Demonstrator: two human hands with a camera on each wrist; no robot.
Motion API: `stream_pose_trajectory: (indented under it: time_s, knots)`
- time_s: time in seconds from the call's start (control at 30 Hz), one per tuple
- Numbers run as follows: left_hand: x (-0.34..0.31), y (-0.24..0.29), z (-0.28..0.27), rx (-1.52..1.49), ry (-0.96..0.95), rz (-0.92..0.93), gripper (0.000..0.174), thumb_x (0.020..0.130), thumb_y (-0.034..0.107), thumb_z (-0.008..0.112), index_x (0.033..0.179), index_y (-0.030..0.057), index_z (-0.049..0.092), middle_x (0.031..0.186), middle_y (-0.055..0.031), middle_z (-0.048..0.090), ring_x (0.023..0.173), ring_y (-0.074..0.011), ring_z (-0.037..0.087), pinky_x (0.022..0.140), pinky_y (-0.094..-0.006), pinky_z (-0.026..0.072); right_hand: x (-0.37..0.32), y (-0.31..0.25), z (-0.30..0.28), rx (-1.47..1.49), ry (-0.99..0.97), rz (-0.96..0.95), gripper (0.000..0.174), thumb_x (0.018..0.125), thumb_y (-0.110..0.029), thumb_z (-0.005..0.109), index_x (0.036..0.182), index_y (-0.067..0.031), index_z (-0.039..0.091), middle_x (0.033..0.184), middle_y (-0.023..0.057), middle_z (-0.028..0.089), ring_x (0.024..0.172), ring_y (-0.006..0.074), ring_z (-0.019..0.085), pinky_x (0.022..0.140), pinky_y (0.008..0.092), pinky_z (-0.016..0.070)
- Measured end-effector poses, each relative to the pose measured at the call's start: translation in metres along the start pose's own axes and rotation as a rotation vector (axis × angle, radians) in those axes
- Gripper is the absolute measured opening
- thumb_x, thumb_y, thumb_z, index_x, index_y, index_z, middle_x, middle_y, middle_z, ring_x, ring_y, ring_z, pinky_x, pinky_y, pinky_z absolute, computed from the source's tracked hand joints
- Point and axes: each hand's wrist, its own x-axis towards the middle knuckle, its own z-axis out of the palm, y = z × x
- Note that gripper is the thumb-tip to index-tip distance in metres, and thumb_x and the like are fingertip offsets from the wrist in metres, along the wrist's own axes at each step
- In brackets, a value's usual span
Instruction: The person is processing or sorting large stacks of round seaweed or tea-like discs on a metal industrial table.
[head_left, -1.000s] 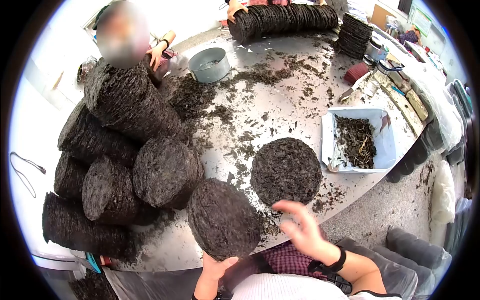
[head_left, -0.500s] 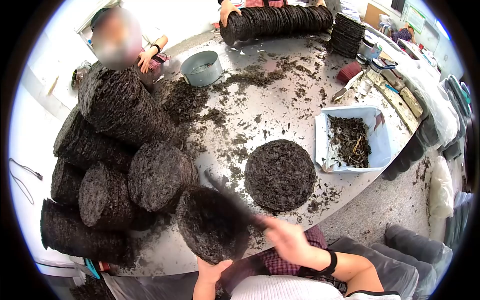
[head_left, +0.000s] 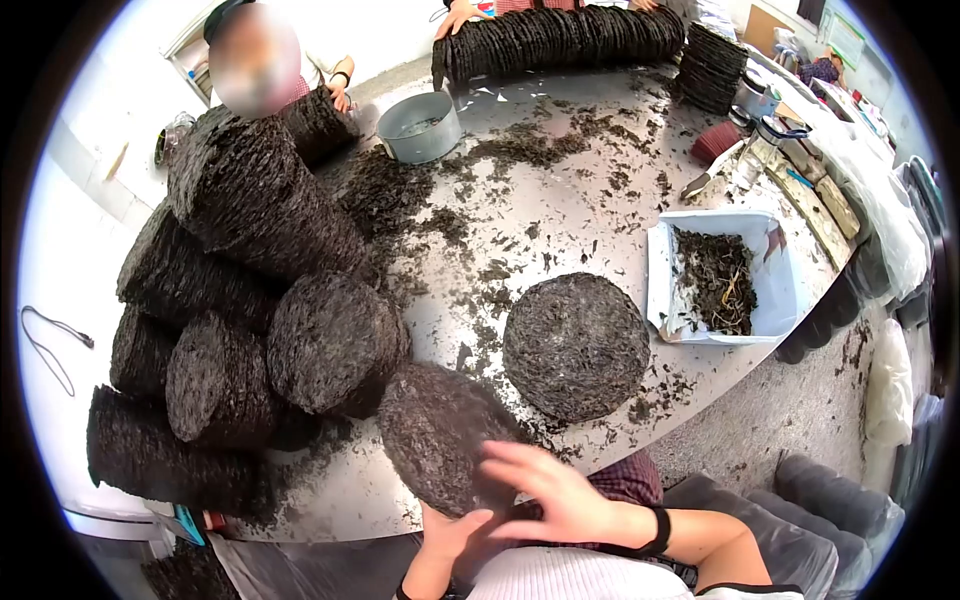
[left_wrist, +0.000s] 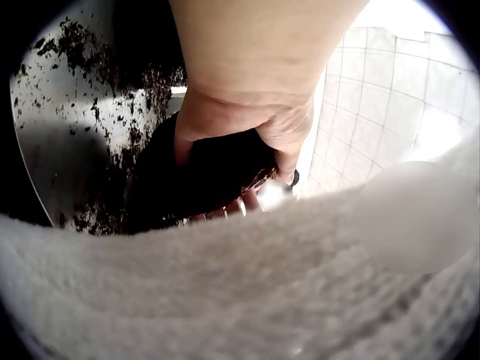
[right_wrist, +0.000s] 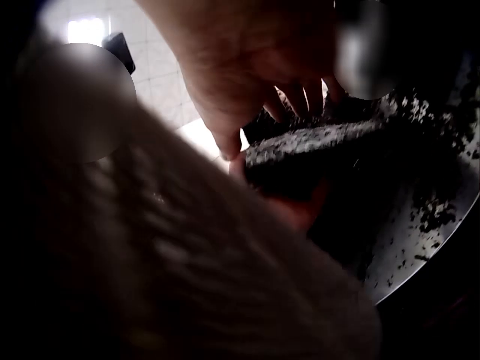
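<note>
In the head view, my left hand (head_left: 446, 540) grips the lower edge of a round stack of dark dried seaweed sheets (head_left: 435, 425), which is tilted up off the table. My right hand (head_left: 555, 495) is spread at the stack's right side, its fingers overlapping the face. Beside it on the table lies another round pile of seaweed sheets (head_left: 577, 345), flat. The left wrist view has the thumb and fingers of my left hand (left_wrist: 240, 124) around the dark stack. In the right wrist view, the fingers of my right hand (right_wrist: 255, 82) reach over the stack's pale edge (right_wrist: 315, 141).
Several seaweed rolls (head_left: 220, 385) are heaped at the left. A round metal tin (head_left: 418, 128), a blue-white bin (head_left: 780, 290) of scraps and loose flakes lie on the table (head_left: 610, 240). Across it, one person sits behind the heap; another person's hands hold a long seaweed roll (head_left: 560, 45).
Half a second ago my right hand swung a blurred seaweed sheet off the stack; now the hand is back at the stack. The flat pile's top looks greyer. The long roll has shifted left.
</note>
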Motion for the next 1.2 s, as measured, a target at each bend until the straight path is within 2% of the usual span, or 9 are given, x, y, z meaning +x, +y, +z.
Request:
stream_pose_trajectory:
  time_s: [0.43, 0.53, 0.67, 0.73, 0.87, 0.93, 1.03, 1.07, 1.2]
  knots:
    - [0.004, 0.013, 0.002, 0.168, -0.111, 0.11, 0.075, 0.067, 0.014, 0.088, 0.128, -0.0045, 0.048, 0.121, -0.0127, 0.06, 0.108, -0.0217, 0.06, 0.095, -0.037, 0.0489, 0.006, -0.006, 0.001, -0.001, -0.044, 0.036, 0.057, 0.082, -0.021, 0.072, 0.131, -0.0014, 0.051, 0.137, 0.0156, 0.052, 0.124, 0.0299, 0.053, 0.097, 0.0372, 0.0494]
    - [0.008, 0.02, -0.003, -0.126, -0.153, -0.076, 0.075, 0.067, 0.014, 0.088, 0.128, -0.0043, 0.049, 0.122, -0.0126, 0.059, 0.109, -0.0223, 0.06, 0.095, -0.0373, 0.0486, 0.005, -0.012, 0.002, -0.06, -0.03, 0.053, 0.058, 0.081, -0.018, 0.072, 0.131, -0.0014, 0.051, 0.135, 0.016, 0.054, 0.122, 0.0293, 0.055, 0.095, 0.0359, 0.0505]
    - [0.012, 0.011, -0.02, -0.037, -0.107, 0.017, 0.089, 0.066, 0.012, 0.088, 0.137, -0.0023, 0.037, 0.129, -0.0128, 0.054, 0.118, -0.0234, 0.054, 0.098, -0.0376, 0.0465, 0.009, -0.015, 0.006, -0.184, -0.002, -0.045, 0.055, 0.079, -0.008, 0.065, 0.131, -0.002, 0.052, 0.13, 0.0168, 0.058, 0.114, 0.0277, 0.061, 0.089, 0.0341, 0.0532]
    - [0.013, 0.023, -0.01, -0.124, -0.047, -0.008, 0.091, 0.066, 0.009, 0.088, 0.139, -0.0003, 0.034, 0.13, -0.0116, 0.052, 0.118, -0.025, 0.054, 0.1, -0.0385, 0.0451, 0.013, -0.013, -0.002, -0.122, 0.1, 0.076, 0.048, 0.08, -0.002, 0.058, 0.128, 0.0003, 0.054, 0.107, 0.0167, 0.067, 0.087, 0.0273, 0.069, 0.074, 0.0342, 0.0567]
    - [0.008, 0.031, -0.014, -0.169, -0.015, 0.017, 0.093, 0.065, 0.012, 0.089, 0.14, 0.0004, 0.035, 0.132, -0.0105, 0.051, 0.121, -0.0265, 0.051, 0.103, -0.0412, 0.0418, -0.018, 0.021, -0.036, 0.102, 0.558, 0.529, 0.037, 0.09, -0.005, 0.055, 0.127, -0.0017, 0.056, 0.083, 0.0039, 0.064, 0.069, 0.0149, 0.062, 0.063, 0.0245, 0.0491]
    - [0.007, 0.032, -0.02, -0.182, -0.017, -0.007, 0.094, 0.065, 0.014, 0.089, 0.14, 0.0008, 0.035, 0.133, -0.0101, 0.05, 0.122, -0.0265, 0.05, 0.104, -0.042, 0.0404, -0.03, 0.044, -0.057, 0.558, 0.774, 0.565, 0.04, 0.091, -0.005, 0.056, 0.131, -0.0036, 0.053, 0.099, 0.0041, 0.062, 0.092, 0.0167, 0.061, 0.077, 0.0268, 0.048]
    - [0.006, 0.027, -0.024, -0.165, -0.019, -0.018, 0.093, 0.066, 0.018, 0.088, 0.141, 0.0013, 0.036, 0.134, -0.0089, 0.049, 0.124, -0.0258, 0.049, 0.105, -0.0423, 0.0387, -0.039, 0.07, -0.054, 0.041, 1.054, 0.465, 0.047, 0.088, -0.003, 0.057, 0.134, -0.0037, 0.048, 0.12, 0.0092, 0.054, 0.115, 0.0203, 0.05, 0.093, 0.0328, 0.0422]
    - [0.009, 0.026, -0.022, -0.168, -0.011, -0.017, 0.091, 0.067, 0.018, 0.087, 0.141, 0.0015, 0.036, 0.134, -0.0089, 0.049, 0.124, -0.0259, 0.049, 0.105, -0.0425, 0.0381, -0.045, 0.065, -0.056, -0.043, 0.987, 0.479, 0.053, 0.086, -0.004, 0.06, 0.137, -0.0042, 0.044, 0.133, 0.0117, 0.044, 0.125, 0.0237, 0.04, 0.101, 0.0369, 0.0373]
    - [0.005, 0.022, -0.015, -0.165, 0.019, -0.015, 0.085, 0.07, 0.015, 0.083, 0.14, 0.0027, 0.037, 0.134, -0.0088, 0.049, 0.125, -0.0265, 0.047, 0.107, -0.0436, 0.036, -0.04, 0.024, -0.036, -0.049, 0.392, 0.169, 0.061, 0.08, -0.008, 0.068, 0.137, -0.0067, 0.046, 0.138, 0.0156, 0.043, 0.123, 0.0289, 0.045, 0.103, 0.0406, 0.0378]
